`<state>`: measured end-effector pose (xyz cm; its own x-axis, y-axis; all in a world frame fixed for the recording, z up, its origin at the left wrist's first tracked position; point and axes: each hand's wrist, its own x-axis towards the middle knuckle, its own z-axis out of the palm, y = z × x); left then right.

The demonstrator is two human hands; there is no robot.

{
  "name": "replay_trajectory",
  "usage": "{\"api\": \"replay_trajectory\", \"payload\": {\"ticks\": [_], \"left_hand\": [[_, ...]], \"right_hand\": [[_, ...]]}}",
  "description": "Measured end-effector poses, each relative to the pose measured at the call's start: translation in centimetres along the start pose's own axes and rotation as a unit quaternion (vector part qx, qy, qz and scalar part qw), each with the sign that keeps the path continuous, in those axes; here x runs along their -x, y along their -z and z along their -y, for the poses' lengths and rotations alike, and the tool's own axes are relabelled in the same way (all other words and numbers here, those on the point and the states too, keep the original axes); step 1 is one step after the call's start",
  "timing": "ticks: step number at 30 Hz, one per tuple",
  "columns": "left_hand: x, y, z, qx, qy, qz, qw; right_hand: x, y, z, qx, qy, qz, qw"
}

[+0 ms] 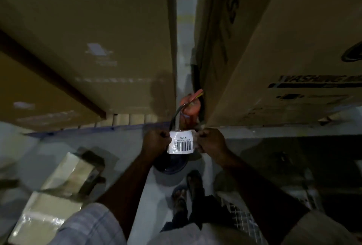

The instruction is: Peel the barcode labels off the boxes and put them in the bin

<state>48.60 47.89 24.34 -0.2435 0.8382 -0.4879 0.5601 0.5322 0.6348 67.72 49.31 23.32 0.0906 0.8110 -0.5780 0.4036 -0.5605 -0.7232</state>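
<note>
Looking down thru the head cam: both hands meet at centre frame w/ a white barcode label (pixel 181 142) stretched between them. Left hand (pixel 155 141) pinches the label's left edge, fingers curled shut on it; right hand (pixel 210 141) does the same on the right edge, so each grip is closed on the label and neither is free. Label is already off its box, held in the air w/ printed face up, barcode strip along the near edge, long axis running left-right from one hand to the other. The relation that matters: directly under the label, just nearer the person, sits a dark round thing on the floor (pixel 137 142), prob the bin (pixel 173 166), only partly seen, mostly hidden by hands and label. If so, the drop is nearly straight down and slightly toward the person's feet (pixel 188 191); both hands are about equally near, left maybe a touch closer. My guess at next step: one hand lets go, the other carries the label down into the bin; adhesive may cling to fingers. Tall cardboard boxes flank a narrow gap ahead: left box (pixel 88 39) plain, right box (pixel 293 48) printed w/ washing machine text. Something reddish w/ a dark cord (pixel 191 103) sits in the gap beyond the hands; can't tell what. Picture is dim and blurred at the edges.
</note>
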Motion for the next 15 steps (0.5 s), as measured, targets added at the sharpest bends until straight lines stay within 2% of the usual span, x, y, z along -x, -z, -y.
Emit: {"api": "replay_trajectory", "payload": {"ticks": [5,10,12,15], "left_hand": [[-3.6,-2.4,4.1,-0.020,0.087,0.015,0.996],[-7.5,-5.9,8.4,-0.033,0.135,0.024,0.990],[-9.0,-7.4,10.6,-0.039,0.155,0.027,0.987],[-10.8,-9.5,13.6,-0.029,0.195,0.054,0.979]], "right_hand": [[-6.7,-4.5,-4.0,0.078,0.003,0.056,0.995],[-12.4,-8.9,-7.2,0.175,0.010,0.051,0.983],[-14.3,-10.7,-8.6,0.230,0.010,0.053,0.972],[-16.8,-13.0,-10.7,0.304,0.009,0.106,0.947]]}}
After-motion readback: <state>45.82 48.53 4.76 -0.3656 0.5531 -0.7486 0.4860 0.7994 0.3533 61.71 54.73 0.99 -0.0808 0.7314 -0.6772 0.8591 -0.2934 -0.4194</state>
